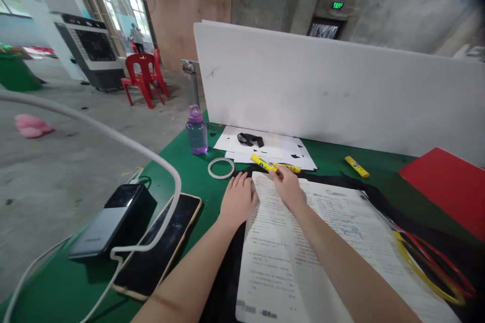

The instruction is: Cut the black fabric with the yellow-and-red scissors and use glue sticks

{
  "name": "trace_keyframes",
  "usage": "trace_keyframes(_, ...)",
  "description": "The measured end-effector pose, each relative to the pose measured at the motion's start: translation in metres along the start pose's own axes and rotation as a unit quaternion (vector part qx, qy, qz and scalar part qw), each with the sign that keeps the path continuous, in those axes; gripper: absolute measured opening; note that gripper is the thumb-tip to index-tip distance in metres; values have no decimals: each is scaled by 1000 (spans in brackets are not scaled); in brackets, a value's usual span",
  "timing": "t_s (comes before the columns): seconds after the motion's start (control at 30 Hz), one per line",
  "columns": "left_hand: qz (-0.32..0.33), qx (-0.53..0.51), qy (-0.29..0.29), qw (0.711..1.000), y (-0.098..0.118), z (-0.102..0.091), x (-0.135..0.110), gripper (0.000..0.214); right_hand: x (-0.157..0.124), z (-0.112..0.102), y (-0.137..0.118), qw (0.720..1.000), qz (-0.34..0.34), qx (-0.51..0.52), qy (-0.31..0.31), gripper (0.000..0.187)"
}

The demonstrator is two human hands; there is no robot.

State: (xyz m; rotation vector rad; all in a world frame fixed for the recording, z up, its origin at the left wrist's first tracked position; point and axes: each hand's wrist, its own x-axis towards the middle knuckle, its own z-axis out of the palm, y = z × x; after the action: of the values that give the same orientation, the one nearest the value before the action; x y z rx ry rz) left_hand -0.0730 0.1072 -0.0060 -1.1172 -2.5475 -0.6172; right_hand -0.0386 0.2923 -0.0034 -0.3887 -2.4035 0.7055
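Pinching one end of a yellow stick [263,162], the right hand [288,187] sits apart from the left hand [238,201], which lies flat at the left edge of the printed sheet [278,245] (presumably steadying it); a second yellow stick [292,168] lies just beyond the right hand.

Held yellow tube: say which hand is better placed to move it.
Probably the right hand: it holds the yellow tube by the printed paper, while the left hand lies palm-down at the paper's left edge.
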Motion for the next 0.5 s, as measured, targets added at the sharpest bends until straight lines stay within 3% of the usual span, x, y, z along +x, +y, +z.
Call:
trace_keyframes(0.37, -7, -11, -23, 1000, -3, -1, 5, 34, 2, 1, 3, 999, 33, 39, -11, 40)
trace_keyframes(0.5, -5, -27, -6, 1000, -4, -1, 5, 39, 4, -3, 5, 996, 64, 61, 6, 41)
